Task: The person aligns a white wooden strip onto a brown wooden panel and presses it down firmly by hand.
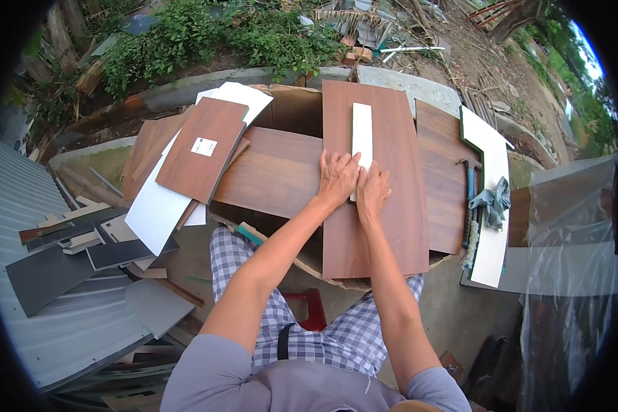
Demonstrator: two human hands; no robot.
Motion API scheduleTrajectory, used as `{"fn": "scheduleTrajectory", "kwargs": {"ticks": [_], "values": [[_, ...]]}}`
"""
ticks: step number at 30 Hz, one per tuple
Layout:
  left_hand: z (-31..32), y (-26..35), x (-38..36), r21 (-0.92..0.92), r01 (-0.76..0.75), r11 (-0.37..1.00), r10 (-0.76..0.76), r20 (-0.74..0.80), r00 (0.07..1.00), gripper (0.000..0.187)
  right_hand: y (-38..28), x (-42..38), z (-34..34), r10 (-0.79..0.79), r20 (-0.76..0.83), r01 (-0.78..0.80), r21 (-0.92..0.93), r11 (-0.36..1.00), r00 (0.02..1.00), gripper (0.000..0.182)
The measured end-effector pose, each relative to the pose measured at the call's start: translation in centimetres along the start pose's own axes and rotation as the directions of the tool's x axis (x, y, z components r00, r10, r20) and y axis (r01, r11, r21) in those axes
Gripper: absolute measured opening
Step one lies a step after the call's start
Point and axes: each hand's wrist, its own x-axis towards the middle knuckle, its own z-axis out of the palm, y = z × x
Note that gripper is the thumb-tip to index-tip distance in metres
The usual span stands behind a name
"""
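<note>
A narrow white strip lies lengthwise on a large reddish-brown wood-grain board. My left hand rests on the board at the left edge of the strip's lower part, its fingertips at the strip. At the strip's lower right edge is my right hand, its fingers bent and close together around that edge. The two hands nearly touch over the strip. Under the large board, another brown panel extends to the left, and a further one shows on the right.
A stack at the left has a brown board with a label over white panels. On the right, a hammer and a grey cloth lie by a white panel. Offcuts cover corrugated metal. A red stool stands below.
</note>
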Motion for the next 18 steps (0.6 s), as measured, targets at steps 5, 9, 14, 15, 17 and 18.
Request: {"fn": "scheduleTrajectory", "kwargs": {"ticks": [5, 9, 14, 15, 17, 18], "values": [[-5.2, 5.0, -9.4, -0.022, 0.108, 0.994, -0.106, 0.081, 0.991, 0.039, 0.4, -10.0, -4.6, -0.008, 0.101, 0.006, 0.014, 1.0, 0.995, 0.04], [-8.1, 7.3, -14.8, -0.004, 0.113, 0.994, -0.113, 0.041, 0.993, 0.038, 0.7, -16.1, -6.4, -0.022, 0.134, 0.021, 0.01, 1.0, 0.991, 0.04], [-8.3, 6.7, -15.5, 0.064, 0.092, 0.994, -0.096, 0.052, 0.994, 0.039, 0.8, -16.9, -5.3, -0.122, 0.052, 0.125, -0.078, 0.989, 0.991, 0.041], [-8.1, 6.4, -15.2, 0.062, 0.092, 0.994, -0.095, 0.046, 0.994, 0.039, 0.6, -16.4, -5.1, -0.126, 0.049, 0.13, -0.08, 0.988, 0.991, 0.041], [-7.5, 5.6, -14.0, 0.1, 0.091, 0.991, -0.094, 0.021, 0.995, 0.039, 0.1, -15.0, -4.4, -0.136, 0.05, 0.138, -0.051, 0.989, 0.989, 0.039], [-7.3, 5.3, -13.4, 0.097, 0.089, 0.991, -0.091, 0.015, 0.996, 0.039, -0.1, -14.4, -4.2, -0.14, 0.045, 0.142, -0.054, 0.988, 0.989, 0.039]]}}
